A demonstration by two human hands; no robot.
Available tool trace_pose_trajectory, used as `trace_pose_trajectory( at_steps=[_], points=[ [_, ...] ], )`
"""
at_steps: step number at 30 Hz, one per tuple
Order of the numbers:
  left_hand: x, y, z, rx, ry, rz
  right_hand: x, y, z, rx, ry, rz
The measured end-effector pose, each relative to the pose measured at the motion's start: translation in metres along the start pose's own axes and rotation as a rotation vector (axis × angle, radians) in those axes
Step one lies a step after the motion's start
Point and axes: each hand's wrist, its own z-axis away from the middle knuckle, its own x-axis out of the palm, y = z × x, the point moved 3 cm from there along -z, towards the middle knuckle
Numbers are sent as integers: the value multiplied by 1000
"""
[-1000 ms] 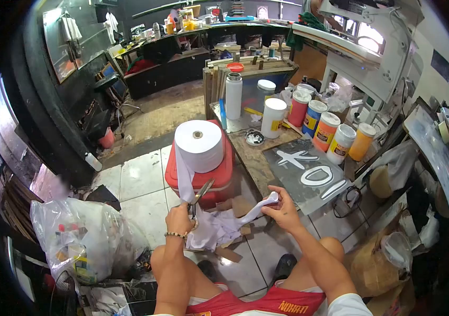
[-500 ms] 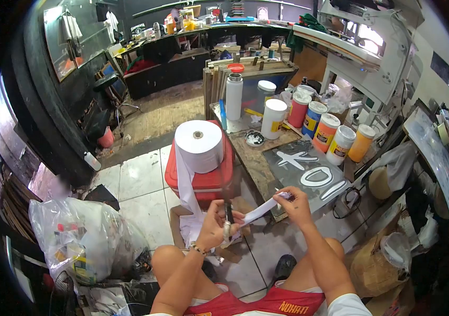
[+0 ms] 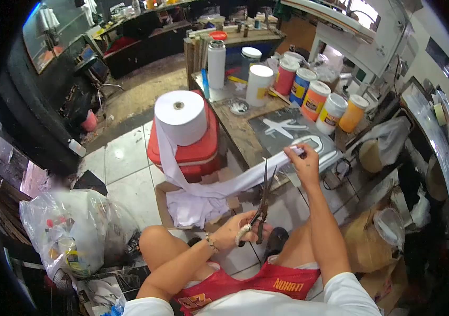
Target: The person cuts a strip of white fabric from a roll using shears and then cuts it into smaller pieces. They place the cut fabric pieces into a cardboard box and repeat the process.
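Note:
My left hand grips dark scissors by their handles, one of which has pale wrapping. Their blades point up and stand slightly apart near a white fabric strip; I cannot tell whether the strip lies between them. With pinched fingers, my right hand holds the strip's end above a dark board with white lettering. From there the strip sags back to a big white roll, which sits on a red cooler box. More white strip lies heaped in a cardboard box below.
Several paint tubs, among them an orange one, and a white bottle stand on the low wooden table. A full clear plastic bag is on the left. A brown cardboard box lies at the right.
My right hand has drawn the strip out to the right and up, so a longer length spans from the roll. The scissors in my left hand have turned upright, blades now apart.

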Motion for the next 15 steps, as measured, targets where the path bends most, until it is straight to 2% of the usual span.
trace_pose_trajectory(
  at_steps=[1,3,5,11,15],
  points=[
    [2,-6,-1,-28,-28,58,1,-3,6,17,4,12],
    [-2,-19,-7,-104,-27,180,6,-14,10,54,-24,-192],
    [7,-10,-5,12,-4,-91,11,-15,15,44,-60,-186],
    [-1,-9,-9,2,73,-45,25,-27,25,62,-141,-368],
    [-9,2,-10,66,136,-77,25,-33,29,98,-218,-401]
  ],
)
